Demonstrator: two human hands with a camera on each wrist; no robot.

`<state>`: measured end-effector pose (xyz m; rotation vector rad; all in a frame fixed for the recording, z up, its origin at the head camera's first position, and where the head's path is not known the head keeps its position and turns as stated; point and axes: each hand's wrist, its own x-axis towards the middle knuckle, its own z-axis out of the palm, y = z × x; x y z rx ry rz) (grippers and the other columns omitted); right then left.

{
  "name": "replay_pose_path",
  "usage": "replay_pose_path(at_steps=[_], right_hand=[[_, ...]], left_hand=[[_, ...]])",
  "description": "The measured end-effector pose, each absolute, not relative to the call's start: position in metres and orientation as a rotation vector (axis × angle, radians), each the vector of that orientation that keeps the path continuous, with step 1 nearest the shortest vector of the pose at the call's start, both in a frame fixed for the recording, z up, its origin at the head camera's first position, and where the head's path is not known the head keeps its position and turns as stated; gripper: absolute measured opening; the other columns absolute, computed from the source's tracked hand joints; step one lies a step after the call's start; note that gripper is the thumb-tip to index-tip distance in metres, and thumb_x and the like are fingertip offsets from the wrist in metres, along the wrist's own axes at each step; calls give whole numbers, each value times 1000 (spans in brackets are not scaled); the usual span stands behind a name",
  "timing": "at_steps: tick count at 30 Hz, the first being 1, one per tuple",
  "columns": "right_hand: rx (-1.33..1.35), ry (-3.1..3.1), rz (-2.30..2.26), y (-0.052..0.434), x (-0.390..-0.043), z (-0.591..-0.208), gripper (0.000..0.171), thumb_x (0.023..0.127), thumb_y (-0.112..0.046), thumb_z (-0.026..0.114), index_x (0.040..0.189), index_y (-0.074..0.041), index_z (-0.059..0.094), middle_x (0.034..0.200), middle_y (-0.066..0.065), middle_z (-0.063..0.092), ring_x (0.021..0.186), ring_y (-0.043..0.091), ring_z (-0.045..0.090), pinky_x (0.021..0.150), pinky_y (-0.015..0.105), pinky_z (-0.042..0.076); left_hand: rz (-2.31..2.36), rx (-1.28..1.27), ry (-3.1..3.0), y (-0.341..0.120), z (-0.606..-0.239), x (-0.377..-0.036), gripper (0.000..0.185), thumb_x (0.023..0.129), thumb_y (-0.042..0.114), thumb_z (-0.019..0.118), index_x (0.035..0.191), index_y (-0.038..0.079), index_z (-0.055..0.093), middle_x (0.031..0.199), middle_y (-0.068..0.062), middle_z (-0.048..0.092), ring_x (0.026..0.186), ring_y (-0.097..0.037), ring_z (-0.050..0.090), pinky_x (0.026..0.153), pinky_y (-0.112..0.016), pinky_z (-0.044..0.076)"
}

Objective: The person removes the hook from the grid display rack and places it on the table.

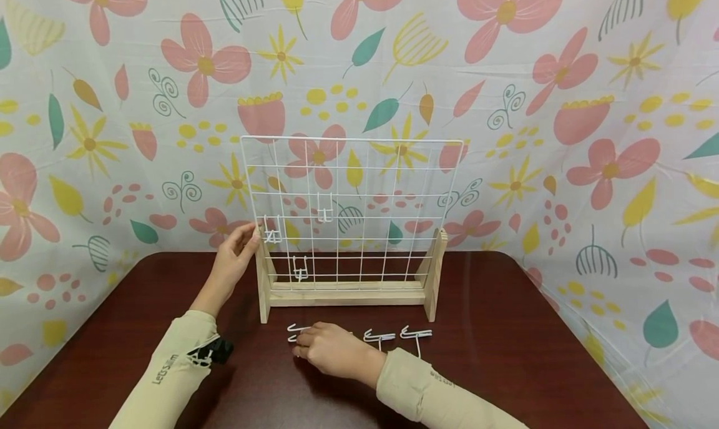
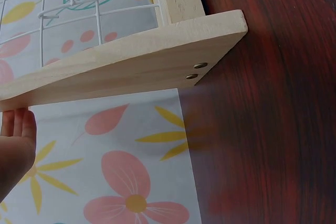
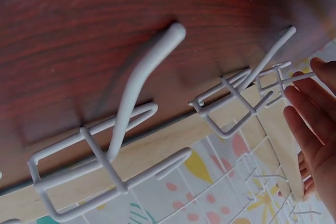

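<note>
A white wire grid (image 1: pixel 359 217) stands upright in a pale wooden stand (image 1: pixel 348 299). My left hand (image 1: pixel 234 254) grips the top of the stand's left side post; its fingertips (image 2: pixel 25 116) show against the post's outer face, thumb hidden there. Low over the table in front of the stand, my right hand (image 1: pixel 337 351) pinches a white wire hook (image 3: pixel 270 83) by its prong between thumb and fingers. That hook's two bent ends point left in the head view. Two similar hooks, a nearer one (image 1: pixel 379 336) and a farther one (image 1: pixel 416 333), lie right of this hand.
Three white hooks hang on the grid's left half: an upper one (image 1: pixel 325 214), one by the left post (image 1: pixel 272 235) and a lower one (image 1: pixel 301 271). The dark red-brown table (image 1: pixel 494 354) runs back to a flower-patterned cloth (image 1: pixel 562 185).
</note>
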<state>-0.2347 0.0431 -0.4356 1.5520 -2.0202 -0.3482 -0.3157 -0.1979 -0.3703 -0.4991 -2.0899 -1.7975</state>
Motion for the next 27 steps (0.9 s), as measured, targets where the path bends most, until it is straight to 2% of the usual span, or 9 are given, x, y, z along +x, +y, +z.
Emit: replay_pose_path(at_steps=[6, 12, 17, 27], right_hand=[[1543, -2054, -391, 42, -234, -438, 13, 93, -24, 61, 99, -24, 73, 93, -12, 65, 93, 5, 61, 81, 20, 47], [1532, -2077, -444, 40, -234, -435, 16, 87, -24, 65, 101, -25, 73, 97, -12, 65, 96, 5, 60, 82, 20, 46], [1541, -2098, -458, 38, -233, -436, 17, 87, -22, 66, 102, -25, 73, 98, -11, 65, 97, 6, 60, 83, 21, 47], [1568, -2109, -508, 36, -228, -439, 23, 87, -24, 65, 109, -25, 73, 104, -11, 66, 105, 8, 60, 89, 23, 47]], left_hand=[[-1828, -484, -2080, -198, -372, -317, 39, 101, 7, 49, 136, -10, 43, 125, -30, 49, 96, 5, 53, 84, -9, 43], [-1787, -471, -2122, -200, -374, -318, 43, 102, 18, 49, 138, -6, 43, 125, -20, 50, 102, 2, 52, 87, -10, 42], [-1787, -454, -2125, -199, -373, -317, 45, 102, 19, 50, 137, -7, 42, 123, -13, 52, 103, 2, 52, 88, -11, 42], [-1799, -459, -2125, -198, -372, -317, 40, 102, 11, 47, 138, -6, 42, 129, -25, 48, 103, 3, 51, 88, -10, 41]])
